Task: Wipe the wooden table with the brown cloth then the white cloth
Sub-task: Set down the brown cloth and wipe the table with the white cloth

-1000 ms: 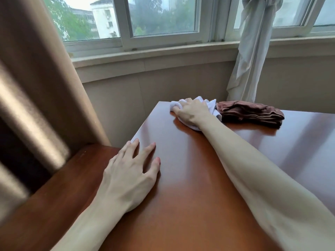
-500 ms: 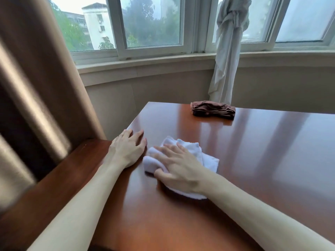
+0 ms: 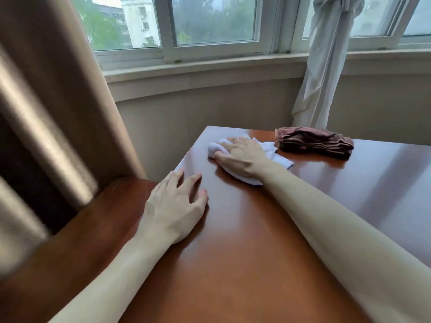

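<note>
The right hand [image 3: 242, 157] is lying on top of the white cloth [image 3: 268, 150], its fingers spread and only gently bent, pressing the cloth flat against the wooden surface [image 3: 256, 241] rather than closing a grip around it. The cloth is bunching out from under the palm on every side: a rounded fold is sticking out past the fingertips toward the far left corner of the surface, and a flatter flap is trailing out on the little-finger side. Just beyond that flap, nearly touching it, the brown cloth [image 3: 313, 143] is sitting folded in a low stack near the far edge of the surface, untouched by either hand.

The left hand [image 3: 173, 207] is resting palm down on the bare surface, nearer the person than the working hand and close to the left edge, fingers spread and lightly arched, holding nothing. Both forearms are bare and are stretching forward over the glossy wood.

Past the far edge of the surface, behind the brown cloth, a white curtain [image 3: 324, 61] is hanging knotted in front of the window [image 3: 210, 22]. A tan curtain [image 3: 58, 101] is filling the space out to the left of the resting hand
</note>
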Tool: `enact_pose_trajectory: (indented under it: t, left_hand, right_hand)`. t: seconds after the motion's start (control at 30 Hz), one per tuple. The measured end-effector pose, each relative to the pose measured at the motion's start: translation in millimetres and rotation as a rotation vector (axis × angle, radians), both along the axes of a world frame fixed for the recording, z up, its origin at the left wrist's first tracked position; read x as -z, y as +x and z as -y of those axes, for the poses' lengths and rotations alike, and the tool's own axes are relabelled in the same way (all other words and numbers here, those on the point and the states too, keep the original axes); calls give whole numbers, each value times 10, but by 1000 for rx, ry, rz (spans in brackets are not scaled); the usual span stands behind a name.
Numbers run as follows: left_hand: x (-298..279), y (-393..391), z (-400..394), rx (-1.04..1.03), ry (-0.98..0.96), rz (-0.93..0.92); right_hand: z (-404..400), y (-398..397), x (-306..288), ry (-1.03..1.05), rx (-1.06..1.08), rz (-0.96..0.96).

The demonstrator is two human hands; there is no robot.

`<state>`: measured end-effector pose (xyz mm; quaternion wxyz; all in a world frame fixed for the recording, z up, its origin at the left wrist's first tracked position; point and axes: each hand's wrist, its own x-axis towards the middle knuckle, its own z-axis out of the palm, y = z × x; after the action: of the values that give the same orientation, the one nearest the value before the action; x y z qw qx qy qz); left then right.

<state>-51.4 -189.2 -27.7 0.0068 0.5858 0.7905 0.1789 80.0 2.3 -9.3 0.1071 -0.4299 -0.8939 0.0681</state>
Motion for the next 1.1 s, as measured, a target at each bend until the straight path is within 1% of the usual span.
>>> enact_pose_trajectory:
  t: [0.13,0.27,0.3,0.4,0.43,0.5,0.6,0.7,0.8,0.9,0.97,1.0,1.03,1.1]
  left_hand:
    - [14,-25,-3,0,5,10]
    - [-18,-34,-3,-11,-1,40]
    - [-52,-50,-4,-27,12,110]
    - [-184,-94,108,-51,139,443]
    - [-234,-112,186,-48,154,483]
    - [-327,-161,405,-83,127,485]
    - [-386,-232,916,-144,114,472]
    - [-373,-256,1426,-142,154,431]
    - [-370,-214,1793,-185,192,486]
    - [-367,-126,2028,-215,205,592]
    - [-361,-68,2156,-167,191,585]
    - [-354,-50,2211,-141,182,559]
    - [-349,-34,2274,-118,186,523]
    - [-318,-60,2415,-88,185,426]
  right_hand:
    - [-450,-306,16,-13,64,-5]
    - [-360,-376,20,-15,48,8]
    - [-247,-374,15,-7,32,5]
    - [379,-396,27,18,-117,-24]
    - [611,-411,45,27,-178,-40]
    - [1069,-420,48,-10,-241,-52]
    - [1691,-406,30,-51,-260,-56]
    - [2266,-351,34,-29,-293,-56]
    - [2832,-274,38,-7,-351,-49]
    - [3389,-66,45,38,-508,-122]
    - [3575,152,48,42,-627,-163]
    - [3539,246,45,30,-636,-167]
    - [3422,314,46,28,-595,-155]
    - [3068,386,18,30,-369,-103]
